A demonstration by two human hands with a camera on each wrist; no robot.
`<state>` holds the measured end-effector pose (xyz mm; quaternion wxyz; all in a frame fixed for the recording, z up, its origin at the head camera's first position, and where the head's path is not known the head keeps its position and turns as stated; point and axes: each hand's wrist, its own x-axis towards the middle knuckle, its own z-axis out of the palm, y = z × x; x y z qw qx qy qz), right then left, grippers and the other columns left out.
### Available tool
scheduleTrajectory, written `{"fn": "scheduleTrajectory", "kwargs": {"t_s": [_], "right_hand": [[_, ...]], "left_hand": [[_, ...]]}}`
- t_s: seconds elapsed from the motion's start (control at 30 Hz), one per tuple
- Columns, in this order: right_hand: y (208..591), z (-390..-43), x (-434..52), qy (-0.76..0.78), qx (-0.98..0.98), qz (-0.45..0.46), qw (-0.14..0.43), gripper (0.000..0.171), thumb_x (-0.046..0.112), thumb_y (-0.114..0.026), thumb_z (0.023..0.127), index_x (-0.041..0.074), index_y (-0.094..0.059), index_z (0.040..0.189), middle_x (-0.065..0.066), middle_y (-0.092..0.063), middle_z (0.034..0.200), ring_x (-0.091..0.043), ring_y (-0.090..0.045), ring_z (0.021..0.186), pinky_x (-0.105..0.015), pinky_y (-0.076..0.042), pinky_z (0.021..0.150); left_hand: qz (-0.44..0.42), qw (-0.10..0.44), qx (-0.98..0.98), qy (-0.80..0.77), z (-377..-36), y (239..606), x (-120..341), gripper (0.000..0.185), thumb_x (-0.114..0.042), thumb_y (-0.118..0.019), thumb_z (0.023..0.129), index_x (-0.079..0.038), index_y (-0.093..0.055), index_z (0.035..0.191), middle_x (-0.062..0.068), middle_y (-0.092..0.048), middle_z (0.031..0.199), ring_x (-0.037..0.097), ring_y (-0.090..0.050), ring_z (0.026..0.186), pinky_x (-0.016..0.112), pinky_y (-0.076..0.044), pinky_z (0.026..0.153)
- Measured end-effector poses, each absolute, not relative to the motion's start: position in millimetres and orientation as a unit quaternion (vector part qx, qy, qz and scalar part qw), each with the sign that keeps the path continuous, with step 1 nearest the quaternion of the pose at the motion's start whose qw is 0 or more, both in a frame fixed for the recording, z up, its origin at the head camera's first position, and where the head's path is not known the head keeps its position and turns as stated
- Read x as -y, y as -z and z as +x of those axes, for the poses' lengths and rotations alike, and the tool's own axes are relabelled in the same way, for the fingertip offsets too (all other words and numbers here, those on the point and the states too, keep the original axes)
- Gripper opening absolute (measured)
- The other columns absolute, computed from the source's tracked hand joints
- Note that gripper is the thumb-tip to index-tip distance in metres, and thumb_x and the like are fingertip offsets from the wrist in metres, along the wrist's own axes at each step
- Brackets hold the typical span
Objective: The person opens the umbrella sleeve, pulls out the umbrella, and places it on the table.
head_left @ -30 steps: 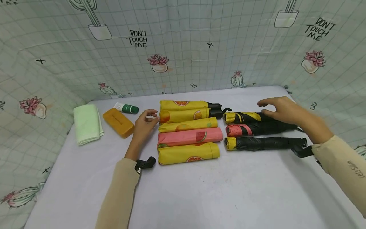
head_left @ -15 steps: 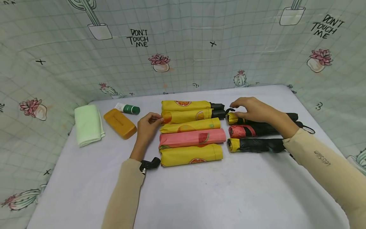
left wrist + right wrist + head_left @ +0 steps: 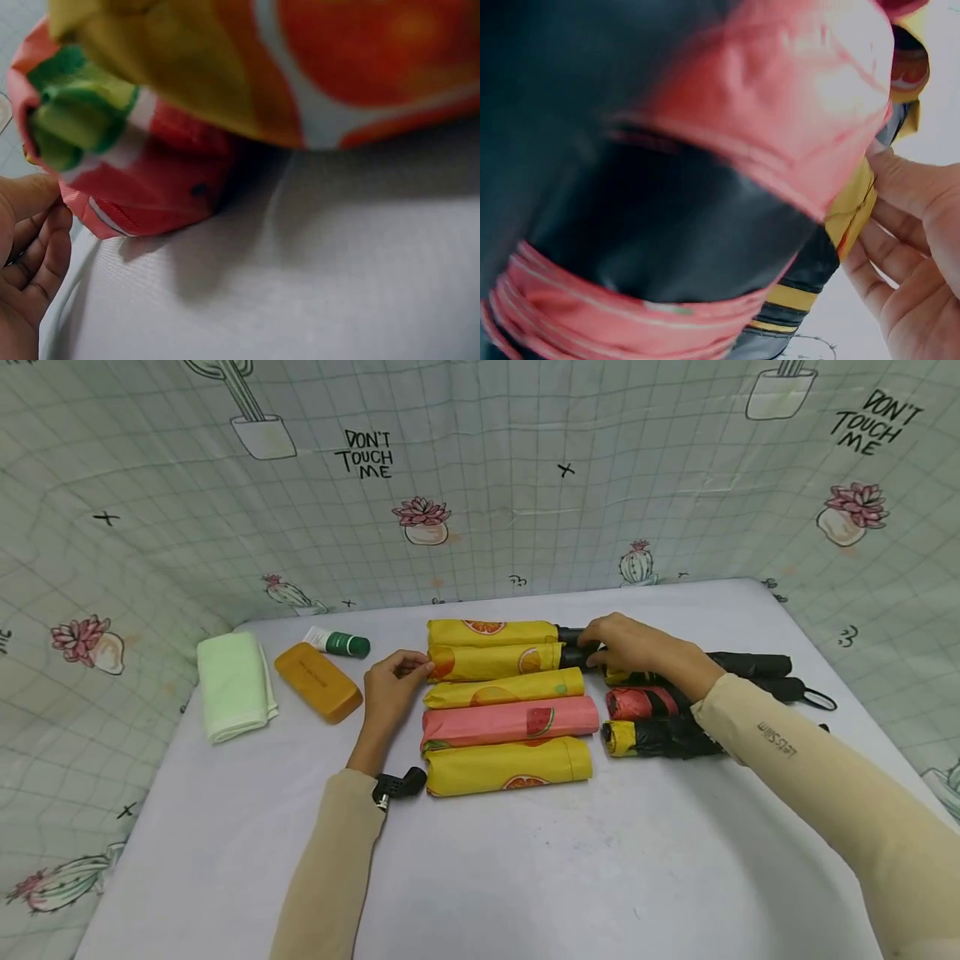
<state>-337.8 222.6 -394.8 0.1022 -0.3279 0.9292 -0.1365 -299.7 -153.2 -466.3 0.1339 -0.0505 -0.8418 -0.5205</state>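
Five folded fruit-print umbrellas lie side by side mid-table: three yellow ones [image 3: 498, 662], a pink one [image 3: 510, 722] and another yellow one [image 3: 510, 764] nearest me. My left hand [image 3: 416, 667] touches the left end of the second yellow umbrella with bent fingers. In the left wrist view the left hand [image 3: 30, 247] sits beside the pink umbrella's end [image 3: 142, 187], holding nothing. My right hand [image 3: 596, 642] lies over the black handles [image 3: 570, 635] of the two far yellow umbrellas. Three black umbrellas [image 3: 652, 737] lie under my right forearm. The right wrist view shows the right hand [image 3: 915, 255] beside a red-and-black one [image 3: 705, 150].
A folded green towel [image 3: 232, 685], an orange case [image 3: 318, 681] and a green-capped tube [image 3: 337, 643] lie at the far left of the white table [image 3: 525, 877]. Cactus-print cloth walls [image 3: 480, 485] close in the back and both sides.
My right hand has moved left from above the black umbrellas to the yellow umbrellas' black handles. My left hand has shifted right and now touches the second yellow umbrella's end.
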Motion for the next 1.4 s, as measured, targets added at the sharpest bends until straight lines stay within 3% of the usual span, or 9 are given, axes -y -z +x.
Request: {"fn": "scheduleTrajectory", "kwargs": {"t_s": [0.4, 0.7, 1.4], "right_hand": [[393, -353, -221, 0.127, -0.936, -0.306, 0.119, 0.035, 0.003, -0.068, 0.094, -0.004, -0.062, 0.128, -0.025, -0.063, 0.126, -0.04, -0.059, 0.116, -0.053, -0.049, 0.094], [395, -355, -229, 0.139, -0.93, -0.327, 0.089, 0.034, 0.004, -0.073, 0.09, -0.002, -0.068, 0.123, -0.022, -0.068, 0.118, -0.038, -0.064, 0.111, -0.053, -0.051, 0.092], [376, -341, -253, 0.132, -0.945, -0.295, 0.051, 0.033, 0.002, -0.073, 0.089, 0.0, -0.069, 0.122, -0.02, -0.069, 0.117, -0.035, -0.066, 0.105, -0.052, -0.052, 0.088]], "left_hand": [[-0.045, 0.142, 0.836, 0.528, -311, 473, 148, 0.019, -0.024, -0.074, 0.093, -0.007, -0.073, 0.102, 0.007, -0.071, 0.094, 0.017, -0.063, 0.087, 0.03, -0.05, 0.081], [-0.048, 0.128, 0.839, 0.526, -309, 478, 152, 0.017, -0.022, -0.073, 0.094, -0.007, -0.073, 0.101, 0.007, -0.071, 0.094, 0.017, -0.063, 0.088, 0.032, -0.05, 0.082], [-0.055, 0.109, 0.854, 0.505, -307, 476, 152, 0.017, -0.022, -0.071, 0.096, -0.007, -0.072, 0.103, 0.007, -0.07, 0.095, 0.018, -0.063, 0.088, 0.033, -0.05, 0.082]]}}
